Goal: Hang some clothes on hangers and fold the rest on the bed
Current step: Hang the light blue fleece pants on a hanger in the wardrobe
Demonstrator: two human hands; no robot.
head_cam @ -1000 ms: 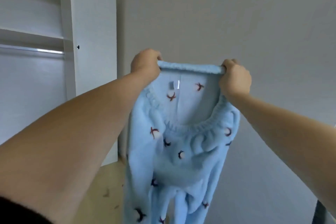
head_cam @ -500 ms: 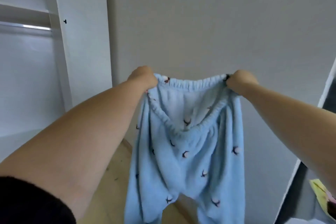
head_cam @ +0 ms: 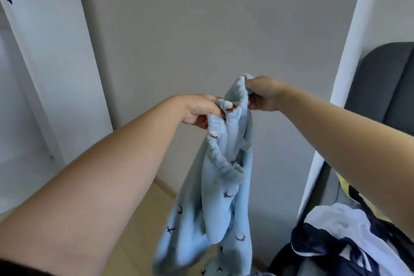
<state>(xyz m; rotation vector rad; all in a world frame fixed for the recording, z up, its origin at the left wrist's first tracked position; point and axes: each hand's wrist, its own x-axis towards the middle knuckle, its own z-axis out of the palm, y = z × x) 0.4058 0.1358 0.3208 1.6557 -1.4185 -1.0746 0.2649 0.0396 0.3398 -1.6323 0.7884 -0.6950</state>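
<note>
Fleece trousers held up by the waistband, mid-air.

Pale blue trousers hang limp before the wall, beside the clothes pile: soft, light, floppy, best taken at the elastic waistband. Left hand and right hand, fingers curled tight, each pinch that band, close together.

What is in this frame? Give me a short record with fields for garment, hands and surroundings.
garment: light blue pants with small dark motifs, hanging in the air
left hand: grips the waistband
right hand: grips the waistband, slightly higher, close to the left hand
clothes pile: white and navy, lower right
wardrobe: white, at left
step: pants not yet folded or hung
</note>
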